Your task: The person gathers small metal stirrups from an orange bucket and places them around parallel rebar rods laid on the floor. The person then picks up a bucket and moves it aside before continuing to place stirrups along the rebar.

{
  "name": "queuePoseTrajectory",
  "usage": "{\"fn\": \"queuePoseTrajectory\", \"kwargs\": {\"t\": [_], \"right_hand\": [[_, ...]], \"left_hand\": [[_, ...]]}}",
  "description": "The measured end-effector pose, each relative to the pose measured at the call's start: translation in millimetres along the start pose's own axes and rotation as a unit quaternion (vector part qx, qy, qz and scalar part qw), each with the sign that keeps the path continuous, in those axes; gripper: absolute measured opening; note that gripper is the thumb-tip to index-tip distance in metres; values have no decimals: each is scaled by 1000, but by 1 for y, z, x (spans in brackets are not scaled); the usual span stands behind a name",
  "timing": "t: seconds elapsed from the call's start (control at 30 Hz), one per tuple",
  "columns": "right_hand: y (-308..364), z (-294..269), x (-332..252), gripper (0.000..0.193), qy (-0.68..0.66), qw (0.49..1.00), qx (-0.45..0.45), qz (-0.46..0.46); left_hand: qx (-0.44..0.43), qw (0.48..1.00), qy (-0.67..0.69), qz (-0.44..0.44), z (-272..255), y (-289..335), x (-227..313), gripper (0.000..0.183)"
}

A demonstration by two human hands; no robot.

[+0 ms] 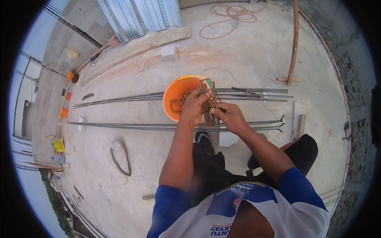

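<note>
Here, left hand [193, 104] clamped on bundled bent rods [207, 112], right hand [232, 116] pinching their edge.

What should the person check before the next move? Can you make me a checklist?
1. Left grip is on the bundle of bent, rusty-brown metal pieces: ok.
2. Right grip is on the bundle too: ok, its thumb presses the near end.
3. Every piece is held firmly: cannot tell, fingers cover part of the bundle.
4. The round orange bucket is close by: ok, it's just beyond the bundle, with its open top showing.
5. The floor by the feet is clear: not ok, long thin dark metal bars with hooked ends lie just ahead of the dark shoe.
</note>
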State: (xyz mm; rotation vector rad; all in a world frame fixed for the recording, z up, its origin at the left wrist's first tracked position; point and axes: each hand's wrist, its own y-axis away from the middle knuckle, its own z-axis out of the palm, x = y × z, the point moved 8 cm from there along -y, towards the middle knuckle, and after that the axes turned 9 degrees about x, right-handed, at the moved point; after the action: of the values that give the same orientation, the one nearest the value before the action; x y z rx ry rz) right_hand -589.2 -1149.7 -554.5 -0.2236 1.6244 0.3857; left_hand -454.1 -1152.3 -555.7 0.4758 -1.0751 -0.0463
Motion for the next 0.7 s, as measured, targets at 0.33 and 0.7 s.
{"fn": "queuePoseTrajectory", "kwargs": {"t": [0.33, 0.7], "right_hand": [[0, -19, -2, 21, -105, 991, 79, 36], [-6, -54, -4, 24, 127, 986, -78, 69]], "left_hand": [[28, 991, -127, 26, 5, 14, 15, 12], [-8, 987, -161, -15, -3, 17, 8, 22]]}}
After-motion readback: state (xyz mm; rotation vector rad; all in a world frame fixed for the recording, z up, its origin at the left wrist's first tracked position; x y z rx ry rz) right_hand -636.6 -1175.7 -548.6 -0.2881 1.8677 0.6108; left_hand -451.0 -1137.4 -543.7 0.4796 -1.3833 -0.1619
